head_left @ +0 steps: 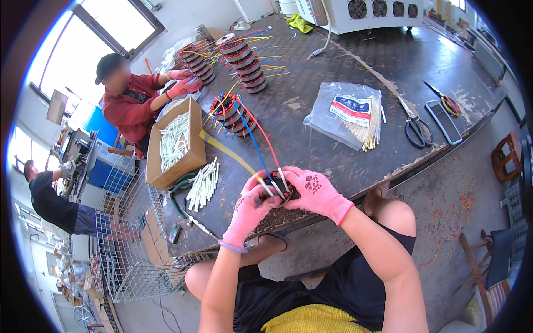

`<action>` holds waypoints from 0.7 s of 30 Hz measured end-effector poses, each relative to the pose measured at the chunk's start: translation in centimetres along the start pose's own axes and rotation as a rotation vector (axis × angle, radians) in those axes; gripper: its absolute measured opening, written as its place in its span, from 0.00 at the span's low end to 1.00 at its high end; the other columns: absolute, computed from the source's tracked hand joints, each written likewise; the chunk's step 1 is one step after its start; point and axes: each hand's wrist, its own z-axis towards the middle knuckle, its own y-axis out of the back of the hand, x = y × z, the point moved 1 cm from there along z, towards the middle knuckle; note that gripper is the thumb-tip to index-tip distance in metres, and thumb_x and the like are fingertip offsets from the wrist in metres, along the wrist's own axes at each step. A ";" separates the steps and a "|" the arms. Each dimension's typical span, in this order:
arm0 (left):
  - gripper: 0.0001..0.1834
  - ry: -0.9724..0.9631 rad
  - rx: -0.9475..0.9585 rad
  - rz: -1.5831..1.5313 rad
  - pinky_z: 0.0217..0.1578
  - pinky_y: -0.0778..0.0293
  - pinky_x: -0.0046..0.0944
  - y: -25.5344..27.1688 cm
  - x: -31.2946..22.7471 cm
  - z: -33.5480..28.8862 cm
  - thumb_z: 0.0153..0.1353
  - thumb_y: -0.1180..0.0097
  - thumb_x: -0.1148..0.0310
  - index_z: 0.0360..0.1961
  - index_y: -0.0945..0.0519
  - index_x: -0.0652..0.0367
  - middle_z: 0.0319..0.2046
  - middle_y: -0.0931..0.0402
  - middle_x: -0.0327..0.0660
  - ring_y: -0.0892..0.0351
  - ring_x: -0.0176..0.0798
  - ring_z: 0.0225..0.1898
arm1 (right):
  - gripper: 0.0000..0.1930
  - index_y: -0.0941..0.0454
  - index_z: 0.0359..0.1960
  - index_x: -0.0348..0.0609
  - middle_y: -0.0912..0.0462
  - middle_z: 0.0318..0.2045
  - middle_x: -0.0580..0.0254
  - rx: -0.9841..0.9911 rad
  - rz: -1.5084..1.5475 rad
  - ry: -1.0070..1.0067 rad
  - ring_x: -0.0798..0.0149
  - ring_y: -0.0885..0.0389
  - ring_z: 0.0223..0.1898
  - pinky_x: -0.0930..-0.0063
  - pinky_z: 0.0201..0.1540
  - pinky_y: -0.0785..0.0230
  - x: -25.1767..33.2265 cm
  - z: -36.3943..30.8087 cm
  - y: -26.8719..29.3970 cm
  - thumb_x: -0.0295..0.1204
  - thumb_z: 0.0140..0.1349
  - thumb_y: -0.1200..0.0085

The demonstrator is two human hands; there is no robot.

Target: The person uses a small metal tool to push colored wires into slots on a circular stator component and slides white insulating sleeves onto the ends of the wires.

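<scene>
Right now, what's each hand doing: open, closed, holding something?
Left hand: closed on the wound ring's left side; whether it pinches a white sleeve cannot be told.
Right hand: closed on the ring's right side.

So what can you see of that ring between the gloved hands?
The ring looks dark, with red showing, perhaps wound wire. A blue wire, a red wire and a blurred yellow strand lead from it, white sleeves near their lower ends. The left hand and right hand, in pink gloves, hold it from either side, hiding much of it. It is at the table's near edge; whether it rests there is unclear.
</scene>
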 end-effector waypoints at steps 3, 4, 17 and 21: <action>0.17 0.017 0.006 0.002 0.61 0.35 0.43 0.2 -0.9 0.6 0.56 0.40 0.76 0.49 0.20 0.62 0.66 0.40 0.46 0.33 0.46 0.62 | 0.39 0.33 0.61 0.47 0.29 0.61 0.51 -0.008 -0.012 -0.007 0.49 0.26 0.58 0.59 0.59 0.31 0.1 -0.2 0.1 0.44 0.47 0.31; 0.17 0.082 0.018 -0.143 0.61 0.35 0.44 0.1 -0.4 0.9 0.56 0.41 0.77 0.49 0.20 0.62 0.65 0.39 0.46 0.33 0.47 0.62 | 0.39 0.33 0.61 0.47 0.29 0.61 0.52 -0.010 -0.014 0.004 0.49 0.26 0.58 0.59 0.59 0.32 0.0 -0.1 -0.1 0.44 0.47 0.31; 0.09 -0.023 -0.092 0.606 0.46 0.25 0.44 -0.7 1.2 3.7 0.52 0.39 0.72 0.35 0.17 0.59 0.47 0.24 0.44 0.21 0.49 0.46 | 0.38 0.30 0.58 0.44 0.27 0.58 0.58 -0.016 -0.038 0.051 0.53 0.23 0.54 0.61 0.55 0.28 0.3 -0.1 -0.2 0.43 0.43 0.30; 0.11 0.026 -0.173 0.395 0.46 0.25 0.41 -1.3 1.7 3.2 0.51 0.39 0.73 0.38 0.17 0.60 0.46 0.22 0.43 0.20 0.47 0.45 | 0.38 0.29 0.58 0.45 0.27 0.59 0.58 -0.027 -0.025 0.068 0.51 0.23 0.53 0.62 0.53 0.27 0.0 -0.1 0.1 0.41 0.42 0.30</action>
